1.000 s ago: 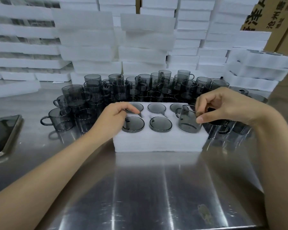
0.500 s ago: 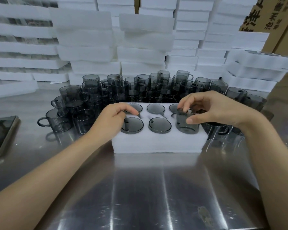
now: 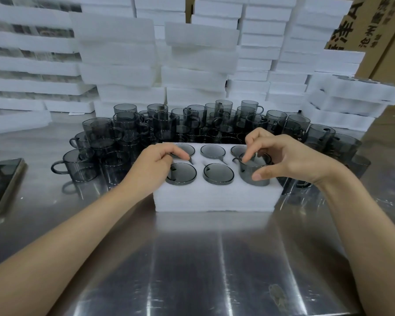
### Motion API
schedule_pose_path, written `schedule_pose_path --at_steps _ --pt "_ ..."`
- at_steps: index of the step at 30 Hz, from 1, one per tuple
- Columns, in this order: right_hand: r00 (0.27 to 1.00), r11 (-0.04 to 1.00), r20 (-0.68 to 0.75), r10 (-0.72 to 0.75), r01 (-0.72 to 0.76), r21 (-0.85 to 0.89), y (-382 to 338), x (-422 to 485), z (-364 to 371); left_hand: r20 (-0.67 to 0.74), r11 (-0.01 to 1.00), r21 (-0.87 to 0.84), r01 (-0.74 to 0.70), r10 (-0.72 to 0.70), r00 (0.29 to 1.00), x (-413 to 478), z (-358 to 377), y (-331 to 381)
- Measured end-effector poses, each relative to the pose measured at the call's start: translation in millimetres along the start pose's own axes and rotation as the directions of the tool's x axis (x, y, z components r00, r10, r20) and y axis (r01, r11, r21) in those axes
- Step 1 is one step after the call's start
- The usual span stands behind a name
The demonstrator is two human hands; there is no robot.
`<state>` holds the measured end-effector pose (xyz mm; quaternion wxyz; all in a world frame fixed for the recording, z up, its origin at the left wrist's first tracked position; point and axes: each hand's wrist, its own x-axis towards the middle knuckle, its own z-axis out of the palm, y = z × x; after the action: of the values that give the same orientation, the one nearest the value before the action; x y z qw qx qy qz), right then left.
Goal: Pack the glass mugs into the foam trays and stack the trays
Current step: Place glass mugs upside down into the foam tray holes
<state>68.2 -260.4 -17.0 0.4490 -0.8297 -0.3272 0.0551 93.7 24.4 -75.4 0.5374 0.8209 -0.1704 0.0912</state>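
Smoky grey glass mug [image 3: 254, 177] part-sunk in near-right pocket of rectangular white foam tray [image 3: 214, 198], pinched at rim and side by thumb and fingertips of right hand [image 3: 290, 160]. At tray's left end, left hand [image 3: 151, 167] curled, seemingly gripping the foam, apart from that mug.

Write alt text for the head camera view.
The right hand pinches a glass mug half-seated in the last cell of the foam tray; the left hand steadies it. Loose mugs and foam stacks stand behind.
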Motion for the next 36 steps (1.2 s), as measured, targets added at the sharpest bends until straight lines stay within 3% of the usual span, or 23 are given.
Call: schedule_pose_path --at_steps 6,13,19,25,30,36 --pt "1.0 1.0 -0.014 -0.007 0.007 0.029 3 0 0 -0.016 1.0 -0.003 -0.002 0.002 1.0 0 1 -2" --pt "0.981 0.988 0.13 0.145 -0.136 -0.073 1 -4 -6 -0.011 0.999 0.034 -0.025 0.026 1.0 -2 0 2" --pt "0.993 0.995 0.078 0.086 -0.081 -0.064 3 -6 1 -0.018 0.999 0.032 -0.027 0.028 0.999 -3 0 3" --pt "0.988 0.988 -0.021 0.155 -0.155 0.007 4 -8 -7 -0.017 0.999 0.046 -0.02 0.02 1.0 -2 0 3" --pt "0.973 0.962 -0.087 0.214 -0.225 -0.157 5 -10 -12 -0.018 0.999 0.053 -0.007 0.007 1.0 -3 0 5" --pt "0.936 0.898 -0.009 0.351 -0.339 -0.28 2 -3 -7 -0.03 1.0 0.029 0.009 -0.008 1.0 -5 1 7"
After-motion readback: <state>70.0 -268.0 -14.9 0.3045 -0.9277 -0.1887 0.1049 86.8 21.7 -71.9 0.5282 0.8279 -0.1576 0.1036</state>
